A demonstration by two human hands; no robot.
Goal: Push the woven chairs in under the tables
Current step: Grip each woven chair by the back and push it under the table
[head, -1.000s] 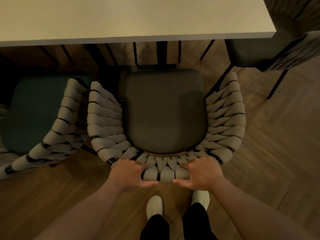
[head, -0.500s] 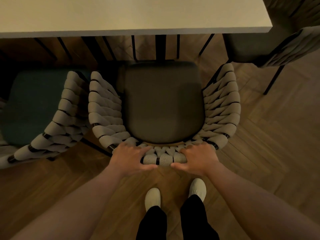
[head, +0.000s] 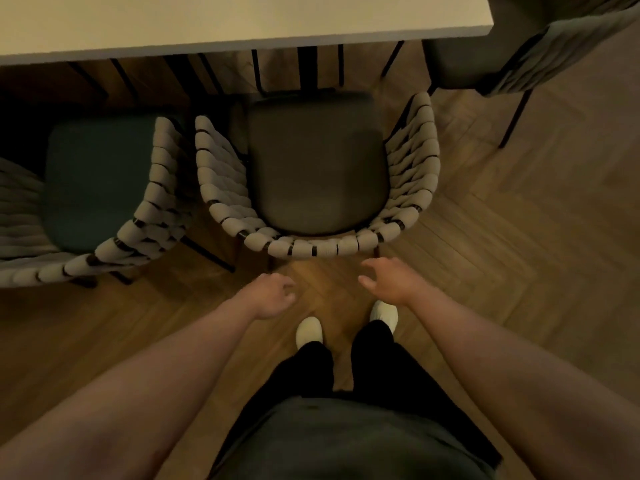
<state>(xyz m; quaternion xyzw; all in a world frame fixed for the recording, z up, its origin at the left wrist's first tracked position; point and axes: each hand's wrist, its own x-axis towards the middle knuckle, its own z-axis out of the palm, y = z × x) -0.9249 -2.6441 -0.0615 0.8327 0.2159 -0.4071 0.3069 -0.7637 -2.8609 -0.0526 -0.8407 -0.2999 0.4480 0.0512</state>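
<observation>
Head view looks straight down on the middle woven chair (head: 318, 244), which stands on the herringbone wood floor (head: 526, 244) facing the pale bench (head: 207, 22). Its grey seat cushion (head: 317, 168) lies almost wholly in sight on the near side of the bench edge, with only the front of the seat reaching toward it. Dark upright bars (head: 307, 65) under the bench stand just beyond that front edge, in line with the seat.

To the left, a second woven chair (head: 152, 216) with a teal cushion (head: 93, 181) stands at a slant, its corded side just beside the middle chair's left arm with a narrow gap between them. At the bench's far right corner a third chair (head: 540, 53) stands turned away, apart from the middle chair, one thin dark leg (head: 516, 114) planted on the floor.

Both hands hang near the curved back of the middle chair, apart from it. The left hand (head: 273, 296) has its fingers loosely curled over empty air. The right hand (head: 388, 280) has its fingers spread and relaxed, reaching toward the back rim without touching. Below them, two pale shoes (head: 309, 330) and dark trousers (head: 374, 348) show on the floor behind the chair.
</observation>
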